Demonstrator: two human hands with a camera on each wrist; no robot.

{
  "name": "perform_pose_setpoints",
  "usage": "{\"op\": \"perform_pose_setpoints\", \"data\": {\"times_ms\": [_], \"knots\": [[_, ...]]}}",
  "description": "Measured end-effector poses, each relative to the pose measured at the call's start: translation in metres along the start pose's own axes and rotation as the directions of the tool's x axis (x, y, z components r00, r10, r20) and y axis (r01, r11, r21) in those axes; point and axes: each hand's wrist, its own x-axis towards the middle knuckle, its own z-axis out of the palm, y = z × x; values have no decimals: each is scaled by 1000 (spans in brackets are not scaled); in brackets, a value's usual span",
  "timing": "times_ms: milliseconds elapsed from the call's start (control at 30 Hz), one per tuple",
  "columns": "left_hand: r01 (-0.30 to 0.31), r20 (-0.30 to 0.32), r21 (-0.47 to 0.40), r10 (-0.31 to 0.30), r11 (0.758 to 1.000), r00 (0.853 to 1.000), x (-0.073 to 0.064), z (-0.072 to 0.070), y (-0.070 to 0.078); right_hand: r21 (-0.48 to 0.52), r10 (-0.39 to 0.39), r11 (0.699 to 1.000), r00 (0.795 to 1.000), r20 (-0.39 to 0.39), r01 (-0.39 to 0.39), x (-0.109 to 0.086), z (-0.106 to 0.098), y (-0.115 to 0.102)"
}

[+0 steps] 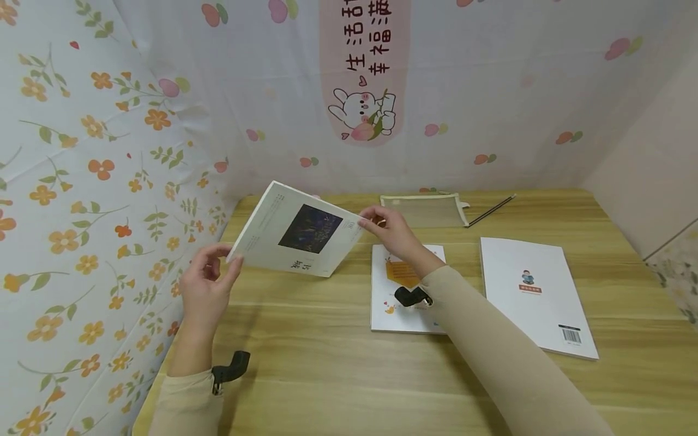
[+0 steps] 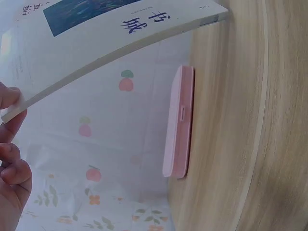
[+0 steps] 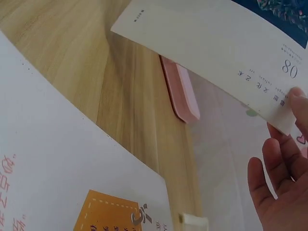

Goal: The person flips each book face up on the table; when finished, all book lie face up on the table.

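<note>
Left hand: pinching the magazine's corner.
Magazine: tilting above the table.
Pink case: lying against the wall.

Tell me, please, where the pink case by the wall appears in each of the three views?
Head: not in view, hidden behind the raised book.
Left wrist: pink case at centre, upright against the wooden table.
Right wrist: upper centre, under the book's edge.
Shared landmark: the book, held by both hands.
</note>
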Motion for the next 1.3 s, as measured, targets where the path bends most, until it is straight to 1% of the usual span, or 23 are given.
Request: {"op": "perform_pose_setpoints", "data": {"times_ms": [100,167,233,333,400,467,500,567,633,667,733,800,833,900,933,1000,1033,1067,1133,1167,1233,1300], "knots": [[0,1,-30,0,1000,1000,1,0,4,0,-11,1000,1000,-5,11,1,1,-1],[-5,14,-33,6,999,1000,1,-2,4,-8,-8,1000,1000,-5,8,1,2,-1],[0,30,-27,1,1000,1000,1,-4,1,-12,1,1000,1000,16,-1,1,2,-1],[58,58,-4,-58,998,997,-1,-8,-4,10,43,999,996,81,-44,0,4,-1],[104,79,36,-107,994,991,-3,-11,-7,30,69,997,989,132,-73,-1,5,1],[141,105,91,-150,986,983,-5,-13,-9,39,90,994,981,172,-98,-2,6,2],[150,119,121,-164,981,979,-5,-14,-10,32,92,994,978,188,-100,-2,6,4],[156,151,173,-182,973,972,-6,-16,-12,18,88,995,973,212,-94,-3,6,6],[162,188,216,-204,963,961,-6,-17,-13,4,80,997,970,228,-83,-3,6,8],[166,209,235,-217,958,954,-6,-18,-14,-1,74,997,969,234,-75,-3,6,8],[187,257,283,-262,941,930,-5,-20,-14,-8,60,998,969,240,-60,-3,5,9],[207,311,332,-314,920,897,-4,-23,-14,-12,40,999,969,243,-38,-3,5,9],[213,340,358,-339,909,877,-3,-24,-14,-18,30,999,970,243,-26,-2,6,9],[219,403,404,-388,888,829,-2,-26,-15,-27,12,1000,970,243,-6,-3,7,9],[222,433,423,-411,878,802,-2,-27,-16,-36,9,999,970,242,0,-4,8,9],[222,491,457,-453,861,744,-2,-27,-18,-55,17,998,971,240,-4,-5,11,9],[233,517,464,-475,855,712,-2,-26,-19,-70,26,998,970,240,-10,-6,12,10],[242,538,477,-498,845,680,-2,-26,-21,-87,36,996,970,242,-15,-6,13,11],[271,569,504,-551,820,610,-5,-24,-23,-119,51,993,967,250,-22,-6,16,11],[280,584,513,-569,811,579,-6,-24,-23,-136,55,990,965,255,-21,-5,17,12],[292,611,529,-597,797,520,-9,-23,-25,-180,56,984,961,271,-7,-3,20,13],[277,639,552,-613,786,465,-13,-21,-25,-226,58,974,956,288,9,1,24,12]]}}
